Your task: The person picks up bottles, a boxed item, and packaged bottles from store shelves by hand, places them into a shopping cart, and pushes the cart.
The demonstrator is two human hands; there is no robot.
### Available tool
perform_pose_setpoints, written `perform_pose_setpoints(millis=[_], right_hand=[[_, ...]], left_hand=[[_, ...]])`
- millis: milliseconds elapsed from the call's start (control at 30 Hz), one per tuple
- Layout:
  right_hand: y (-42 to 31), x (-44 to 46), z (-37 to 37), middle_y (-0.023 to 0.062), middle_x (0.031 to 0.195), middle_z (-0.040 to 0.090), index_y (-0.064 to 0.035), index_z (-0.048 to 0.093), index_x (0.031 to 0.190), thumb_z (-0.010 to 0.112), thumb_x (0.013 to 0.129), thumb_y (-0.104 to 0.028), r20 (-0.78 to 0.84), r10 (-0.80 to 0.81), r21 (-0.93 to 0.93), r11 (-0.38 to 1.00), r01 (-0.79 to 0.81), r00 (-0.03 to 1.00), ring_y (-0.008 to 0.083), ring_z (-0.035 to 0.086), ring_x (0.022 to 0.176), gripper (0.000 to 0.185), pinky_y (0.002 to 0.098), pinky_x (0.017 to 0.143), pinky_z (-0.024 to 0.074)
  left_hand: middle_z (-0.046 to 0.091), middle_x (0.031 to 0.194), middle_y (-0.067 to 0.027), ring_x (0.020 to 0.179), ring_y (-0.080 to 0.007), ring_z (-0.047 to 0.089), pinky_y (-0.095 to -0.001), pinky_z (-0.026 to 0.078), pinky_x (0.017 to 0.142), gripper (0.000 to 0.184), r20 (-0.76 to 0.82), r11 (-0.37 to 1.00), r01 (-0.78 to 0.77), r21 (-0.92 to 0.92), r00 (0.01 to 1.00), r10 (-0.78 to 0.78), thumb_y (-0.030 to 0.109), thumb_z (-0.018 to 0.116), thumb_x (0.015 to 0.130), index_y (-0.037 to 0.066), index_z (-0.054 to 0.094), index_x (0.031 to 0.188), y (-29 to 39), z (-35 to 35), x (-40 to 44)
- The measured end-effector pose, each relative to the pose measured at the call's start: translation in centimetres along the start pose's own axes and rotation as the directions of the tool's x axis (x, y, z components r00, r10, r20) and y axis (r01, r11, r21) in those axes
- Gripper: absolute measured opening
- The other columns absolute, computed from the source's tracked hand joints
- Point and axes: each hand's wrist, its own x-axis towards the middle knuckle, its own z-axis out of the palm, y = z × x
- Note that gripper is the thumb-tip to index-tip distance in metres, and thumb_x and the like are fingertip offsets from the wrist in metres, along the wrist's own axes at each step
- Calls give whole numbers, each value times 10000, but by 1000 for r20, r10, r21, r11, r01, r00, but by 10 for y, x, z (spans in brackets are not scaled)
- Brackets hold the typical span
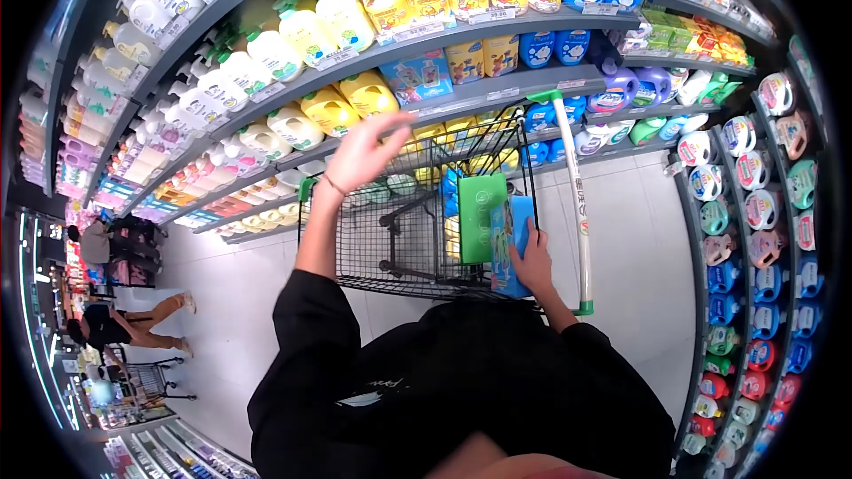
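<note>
My left hand is raised above the far side of the shopping cart, close to the shelf of yellow bottles. Its fingers reach out and hold nothing. A thin band circles that wrist. My right hand is inside the cart at the handle end, gripping the edge of a blue box with a colourful print. Right beside it a green panel stands upright, partly covered by the box. The cart's white handle bar with green ends lies to the right of my right hand.
Shelves of pump bottles, yellow jugs and boxes curve along the far side. Detergent bottles fill another rack on the right. Down the aisle at left, a person in tan trousers walks near another cart. Tiled floor lies between.
</note>
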Motion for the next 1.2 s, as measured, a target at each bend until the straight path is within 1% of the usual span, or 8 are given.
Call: perform_pose_setpoints(millis=[100,267,367,433,500,600,1000,1200], right_hand=[[1,1,4,196,1278,405,-100,257,1449,629,846,-294,-12,-7,-14,1000,7,1000,419,564,1015,735,470,834,491],[-10,1,1,184,1259,446,-111,289,1440,659,828,-276,-53,21,-51,998,-24,998,403,553,1066,734,453,872,479],[-21,2,-4,178,1262,454,-117,315,1432,665,822,-279,-42,68,-54,996,-70,997,392,537,1102,722,446,901,466],[-25,0,-5,176,1265,463,-120,330,1426,673,815,-295,-46,87,-45,995,-89,995,382,522,1132,722,433,923,455],[-25,1,-4,177,1266,465,-120,332,1425,678,810,-301,-46,99,-41,994,-101,994,381,520,1136,728,428,927,454],[-22,0,0,152,1257,463,-142,346,1416,687,794,-339,-88,74,-68,994,-80,993,370,545,1094,736,431,889,475],[-18,-2,5,139,1319,435,-130,362,1405,705,777,-368,-159,95,-53,993,-104,983,340,515,1158,754,413,923,460],[-16,-2,5,146,1290,457,-104,379,1390,694,794,-339,-193,90,-14,995,-94,977,328,521,1145,713,395,931,454]], left_hand=[[656,1085,-108,996,-227,630,-314,476,880,276,-64,991,-118,-61,991,114,194,568,927,37,618,1148,-1,-32,62],[602,1114,-137,1070,-290,575,-358,447,930,333,-144,777,-473,416,809,570,288,570,915,50,583,1148,-48,-59,179],[602,1130,-163,1045,-325,591,-395,475,908,436,-157,679,-439,589,762,628,400,561,884,104,547,1203,-79,-65,245],[597,1144,-177,1040,-325,598,-404,493,888,527,-99,666,-321,673,853,512,478,551,877,92,516,1234,-81,-73,264],[620,1159,-195,1053,-312,619,-409,501,880,729,-91,753,-83,653,978,187,668,489,840,59,516,1240,-81,-76,273],[636,1153,-189,1062,-292,625,-402,495,882,773,21,744,40,667,997,-72,713,479,812,52,569,1203,-78,-79,281],[560,1282,-150,1170,-282,556,-430,446,951,789,0,654,44,755,998,-67,634,585,795,146,399,1386,-67,-71,267],[558,1211,-196,1126,-336,551,-448,458,928,801,-40,618,-45,785,992,124,443,747,720,114,384,1353,-80,-65,269]])
